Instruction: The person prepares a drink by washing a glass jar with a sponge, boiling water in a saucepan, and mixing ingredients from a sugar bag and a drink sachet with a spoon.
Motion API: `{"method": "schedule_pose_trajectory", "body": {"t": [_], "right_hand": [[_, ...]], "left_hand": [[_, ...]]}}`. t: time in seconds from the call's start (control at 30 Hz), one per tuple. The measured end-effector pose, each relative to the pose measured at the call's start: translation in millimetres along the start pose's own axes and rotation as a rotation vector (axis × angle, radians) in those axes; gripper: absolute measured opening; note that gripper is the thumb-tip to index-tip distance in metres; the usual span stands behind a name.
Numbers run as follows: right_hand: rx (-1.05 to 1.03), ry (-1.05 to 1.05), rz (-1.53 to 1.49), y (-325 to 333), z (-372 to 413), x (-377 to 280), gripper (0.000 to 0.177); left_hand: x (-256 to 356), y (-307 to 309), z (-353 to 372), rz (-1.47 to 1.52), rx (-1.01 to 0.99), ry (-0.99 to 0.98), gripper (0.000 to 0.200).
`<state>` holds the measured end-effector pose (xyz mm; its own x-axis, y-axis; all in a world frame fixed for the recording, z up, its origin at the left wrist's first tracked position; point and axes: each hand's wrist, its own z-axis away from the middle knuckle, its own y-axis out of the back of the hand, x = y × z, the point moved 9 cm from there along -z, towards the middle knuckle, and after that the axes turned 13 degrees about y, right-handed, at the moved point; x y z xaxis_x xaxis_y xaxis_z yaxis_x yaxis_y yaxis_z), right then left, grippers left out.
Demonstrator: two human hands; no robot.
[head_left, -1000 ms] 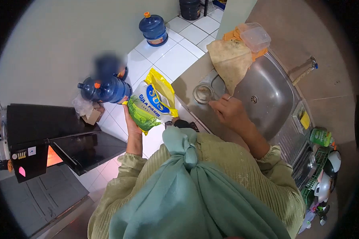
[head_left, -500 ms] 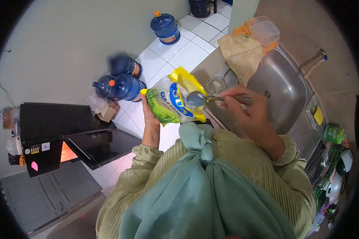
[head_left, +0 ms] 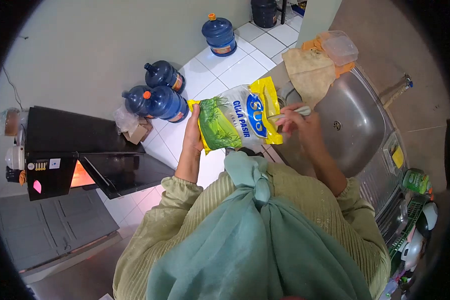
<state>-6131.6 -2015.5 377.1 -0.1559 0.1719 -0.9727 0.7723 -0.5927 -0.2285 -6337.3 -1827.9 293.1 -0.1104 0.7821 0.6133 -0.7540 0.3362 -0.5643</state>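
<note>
My left hand (head_left: 192, 135) grips the bottom end of a sugar bag (head_left: 239, 117) labelled "Gula Pasir", clear plastic with green and yellow print. It is held nearly sideways, its yellow top end towards the right. At that end, my right hand (head_left: 300, 127) is closed on a spoon (head_left: 305, 111). Only the spoon's handle shows; its bowl is hidden at the bag's mouth. Behind the bag, a glass on the counter is mostly covered from sight.
A steel sink (head_left: 352, 117) lies to the right, with a tan cloth (head_left: 310, 75) and a clear plastic container (head_left: 340, 47) at its far edge. Blue water jugs (head_left: 167, 102) stand on the tiled floor. A black fridge (head_left: 75, 132) is at left, its door open.
The spoon's bowl, visible outside the bag before, has gone out of sight at the bag's mouth. The bag has turned its printed front more towards me and covers the glass.
</note>
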Motion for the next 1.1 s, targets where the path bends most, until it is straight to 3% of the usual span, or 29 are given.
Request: {"method": "schedule_pose_trajectory", "body": {"t": [0.4, 1.1], "right_hand": [[0.135, 0.252, 0.04, 32, 29, -70, 0.01], [0.338, 0.191, 0.004, 78, 9, -58, 0.013]], "left_hand": [[-28, 0, -11, 0.161, -0.134, 0.081, 0.058], [-52, 14, -34, 0.25, -0.098, 0.14, 0.063]]}}
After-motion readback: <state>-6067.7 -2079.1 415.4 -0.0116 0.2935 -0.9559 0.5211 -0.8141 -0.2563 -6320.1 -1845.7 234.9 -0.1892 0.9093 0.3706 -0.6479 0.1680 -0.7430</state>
